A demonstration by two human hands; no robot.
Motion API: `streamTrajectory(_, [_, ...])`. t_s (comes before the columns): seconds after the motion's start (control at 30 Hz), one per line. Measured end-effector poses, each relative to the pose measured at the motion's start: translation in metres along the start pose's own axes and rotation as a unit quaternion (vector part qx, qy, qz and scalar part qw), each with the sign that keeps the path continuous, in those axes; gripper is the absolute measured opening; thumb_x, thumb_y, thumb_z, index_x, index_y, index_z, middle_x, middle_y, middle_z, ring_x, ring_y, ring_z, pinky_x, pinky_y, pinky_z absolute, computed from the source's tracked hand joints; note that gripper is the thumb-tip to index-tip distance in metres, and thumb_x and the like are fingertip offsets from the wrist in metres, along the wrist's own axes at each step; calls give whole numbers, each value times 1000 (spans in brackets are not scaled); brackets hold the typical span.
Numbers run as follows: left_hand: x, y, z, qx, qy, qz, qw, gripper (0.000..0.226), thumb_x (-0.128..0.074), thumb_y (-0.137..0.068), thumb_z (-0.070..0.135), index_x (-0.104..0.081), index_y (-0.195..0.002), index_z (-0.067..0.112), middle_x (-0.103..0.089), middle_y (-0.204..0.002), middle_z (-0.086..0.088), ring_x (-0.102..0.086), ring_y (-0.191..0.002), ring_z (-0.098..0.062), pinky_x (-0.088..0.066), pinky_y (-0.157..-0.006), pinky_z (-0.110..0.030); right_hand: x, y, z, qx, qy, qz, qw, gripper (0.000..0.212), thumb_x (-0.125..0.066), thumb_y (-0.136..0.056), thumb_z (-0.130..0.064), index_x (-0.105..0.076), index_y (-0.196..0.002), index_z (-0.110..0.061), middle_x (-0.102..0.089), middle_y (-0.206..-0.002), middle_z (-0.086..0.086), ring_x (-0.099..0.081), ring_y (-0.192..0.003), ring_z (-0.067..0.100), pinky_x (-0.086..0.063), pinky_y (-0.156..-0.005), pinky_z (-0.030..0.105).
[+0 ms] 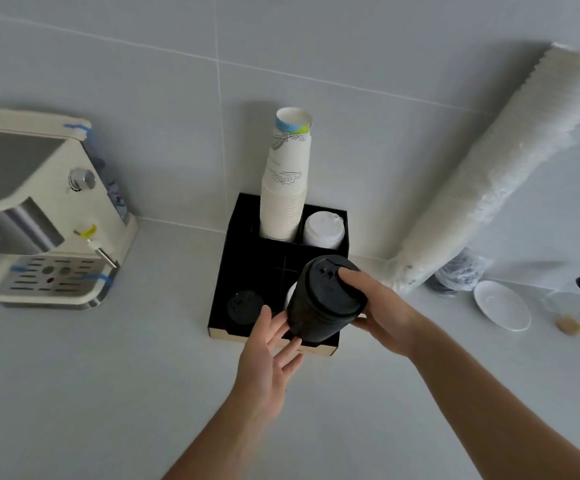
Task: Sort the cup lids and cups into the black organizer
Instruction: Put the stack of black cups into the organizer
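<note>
Head view: at the frame's centre the right hand (378,313) grips a stack of black lids (323,301), thumb on the top lid and fingers wrapped behind, holding it tilted over the lower right compartment of the organizer (243,216). The left hand (268,355) is spread open, its fingertips touching the stack's lower left side. In the organizer's lower left compartment lie more black lids (244,306). Its upper row holds a tall stack of paper cups (287,181), rising toward the upper middle of the frame, and just right of it white lids (324,228). A coffee machine (39,209) stands at the left edge. At the right, a long wrapped sleeve of white lids (510,157) leans against the wall; below it sit a bagged dark stack (458,271) and a white saucer (501,304).
</note>
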State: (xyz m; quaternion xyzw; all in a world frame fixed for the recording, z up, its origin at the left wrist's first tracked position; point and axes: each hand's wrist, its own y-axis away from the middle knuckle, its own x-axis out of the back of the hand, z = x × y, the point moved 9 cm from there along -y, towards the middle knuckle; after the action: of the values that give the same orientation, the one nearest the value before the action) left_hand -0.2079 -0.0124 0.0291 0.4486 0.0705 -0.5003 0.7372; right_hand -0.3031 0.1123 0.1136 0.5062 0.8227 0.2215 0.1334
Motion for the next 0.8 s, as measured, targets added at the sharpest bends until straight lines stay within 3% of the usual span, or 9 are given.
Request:
streamTrajectory(0.2, [36, -2, 27, -22, 13, 41, 999, 50, -45, -93, 55, -59, -127, 21, -57, -134, -1, -58, -118, -27, -48, -93, -43, -34, -23, -8, 5, -1, -9, 1000, 29, -54, -96, -38, -70, -117, -27, -74, -117, -10, -62, -117, 12, -45, -105, 34])
streamTrajectory(0.37, [54, -10, 41, -31, 40, 67, 996, 34, -46, -94, 51, -60, -114, 28, -56, -136, -2, -55, -122, -29, -44, -101, -45, -59, -50, -18, 30, -1, 13, 999, 26, -54, -95, -32, -71, -114, -27, -75, -110, -6, -66, -103, 11, -47, -94, 31])
streamTrajectory(0.53, [67, -24, 53, -26, 63, 107, 992, 52, -48, -95, 48, -47, -139, 21, -48, -145, -6, -48, -131, -32, -40, -107, -45, -71, -80, -20, 29, 21, 20, 999, 26, -56, -95, -28, -70, -115, -25, -76, -109, -2, -67, -99, 12, -48, -86, 29])
streamTrajectory(0.67, [73, -36, 55, -10, 69, 119, 990, 62, -49, -93, 51, -39, -146, 21, -40, -152, -9, -42, -136, -32, -41, -102, -46, -80, -98, -17, 19, 23, 5, 1000, 25, -55, -95, -26, -70, -116, -23, -76, -109, -2, -69, -96, 9, -48, -83, 26])
streamTrajectory(0.8, [75, -45, 57, -12, 49, 131, 990, 64, -46, -94, 51, -36, -148, 19, -36, -154, -10, -34, -142, -26, -31, -113, -44, -85, -112, -9, 7, 19, 2, 1000, 25, -57, -95, -25, -69, -116, -21, -76, -107, -3, -69, -93, 7, -48, -81, 24])
